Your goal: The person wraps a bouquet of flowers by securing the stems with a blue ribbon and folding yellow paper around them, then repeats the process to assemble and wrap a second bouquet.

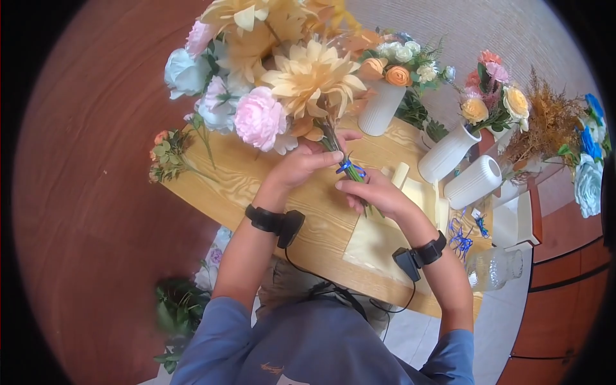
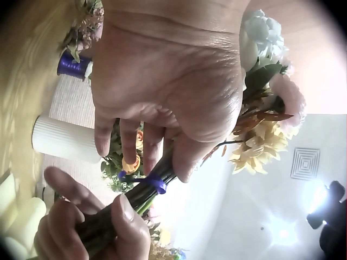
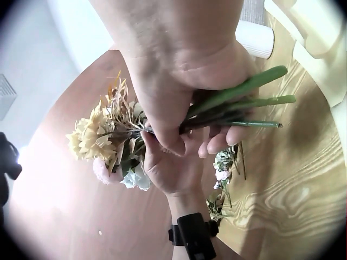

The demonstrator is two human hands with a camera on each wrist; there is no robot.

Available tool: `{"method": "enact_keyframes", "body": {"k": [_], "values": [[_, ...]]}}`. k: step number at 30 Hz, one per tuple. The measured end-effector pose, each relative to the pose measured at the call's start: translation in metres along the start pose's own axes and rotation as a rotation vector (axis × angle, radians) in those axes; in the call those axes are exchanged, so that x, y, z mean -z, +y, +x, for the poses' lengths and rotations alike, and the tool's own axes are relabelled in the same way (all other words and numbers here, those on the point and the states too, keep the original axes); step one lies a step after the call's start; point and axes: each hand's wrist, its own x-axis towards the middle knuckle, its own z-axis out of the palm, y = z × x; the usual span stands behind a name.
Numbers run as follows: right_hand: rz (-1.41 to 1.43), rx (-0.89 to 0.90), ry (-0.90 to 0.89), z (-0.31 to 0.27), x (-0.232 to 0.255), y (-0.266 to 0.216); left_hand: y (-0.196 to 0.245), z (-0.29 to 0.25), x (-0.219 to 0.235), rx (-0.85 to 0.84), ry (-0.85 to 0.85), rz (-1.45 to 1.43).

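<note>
A bouquet of artificial flowers (image 1: 314, 77), with large cream blooms, a pink peony and pale blue flowers, is held over the table. My left hand (image 1: 301, 165) grips its bundled stems just below the blooms, thumb across them. Lower down, my right hand (image 1: 378, 191) holds the same stems between thumb and fingers. Between the two hands a blue ribbon (image 2: 155, 183) is tied around the bundle. Cut green stem ends (image 3: 265, 101) stick out past my right hand in the right wrist view.
White ribbed vases (image 1: 383, 109) with flowers stand along the table's far side; another white vase (image 1: 473, 182) lies tilted. Cream wrapping paper (image 1: 378, 247) lies beneath my right arm, near loose blue ribbon (image 1: 459, 239) and a glass vase (image 1: 491, 269). Flower sprigs (image 1: 168, 154) lie at the left edge.
</note>
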Motion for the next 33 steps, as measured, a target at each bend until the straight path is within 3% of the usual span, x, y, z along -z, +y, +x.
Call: {"method": "enact_keyframes", "body": {"k": [8, 10, 17, 20, 21, 22, 24, 29, 31, 33], "values": [[-0.406, 0.020, 0.203, -0.009, -0.007, -0.006, 0.002, 0.003, -0.006, 0.018, 0.043, 0.038], [-0.479, 0.170, 0.303, -0.005, -0.005, 0.003, 0.002, 0.004, -0.007, -0.012, 0.022, 0.040], [-0.668, 0.410, 0.589, -0.006, 0.005, 0.012, 0.005, 0.005, -0.022, 0.059, 0.018, 0.053], [-0.809, 0.483, 0.763, -0.002, 0.016, 0.024, -0.006, 0.007, -0.044, 0.026, 0.292, 0.070], [-0.841, 0.522, 0.828, -0.002, 0.020, 0.027, -0.011, 0.008, -0.053, 0.033, 0.284, 0.087], [-0.872, 0.558, 0.895, -0.001, 0.023, 0.031, -0.017, 0.010, -0.064, -0.017, 0.386, 0.078], [-0.874, 0.577, 0.926, 0.002, 0.024, 0.041, -0.023, 0.014, -0.079, -0.035, 0.554, 0.080], [-0.862, 0.629, 0.909, -0.007, 0.030, 0.038, -0.026, 0.013, -0.080, -0.028, 0.547, 0.135], [-0.779, 0.547, 0.753, -0.018, 0.032, 0.026, -0.023, 0.013, -0.078, -0.039, 0.533, 0.127], [-0.704, 0.592, 0.668, -0.026, 0.035, 0.023, -0.017, 0.013, -0.075, -0.095, 0.514, 0.109]]}}
